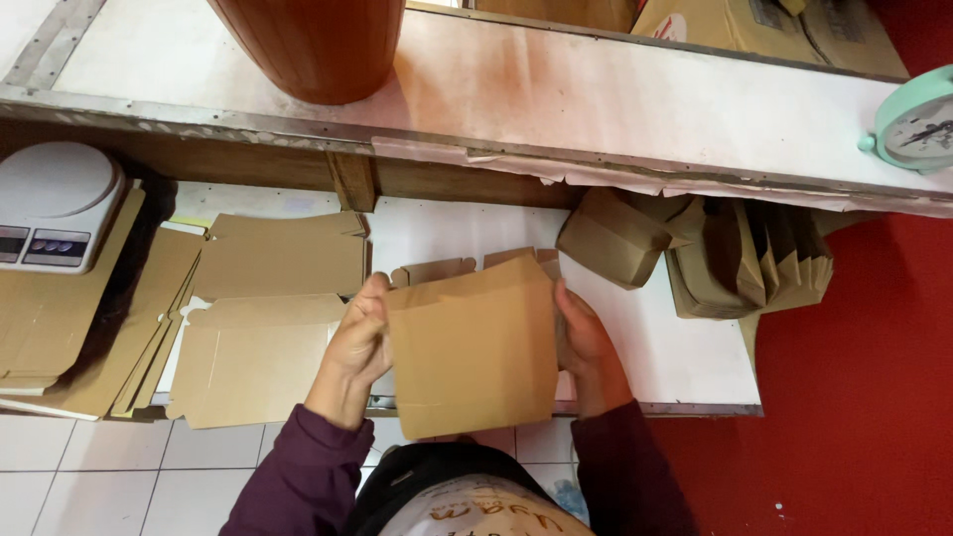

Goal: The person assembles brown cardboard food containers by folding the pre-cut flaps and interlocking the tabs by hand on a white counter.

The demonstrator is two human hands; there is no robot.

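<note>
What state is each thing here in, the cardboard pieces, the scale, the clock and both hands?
Cardboard box: partly folded, held between both hands.
Left hand: gripping the box's left edge.
Right hand: gripping the box's right edge.
Flat cardboard blanks: unfolded, stacked on the table.
Folded boxes: assembled, piled under the shelf.
Kitchen scale: nothing on its platform; display unreadable.
Clock: lying on the shelf.

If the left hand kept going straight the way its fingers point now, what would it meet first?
The left hand grips the cardboard box with fingers pointing up and away. Going on, it would likely meet the box's top flaps first, then the wooden shelf edge; depth is unclear.
</note>
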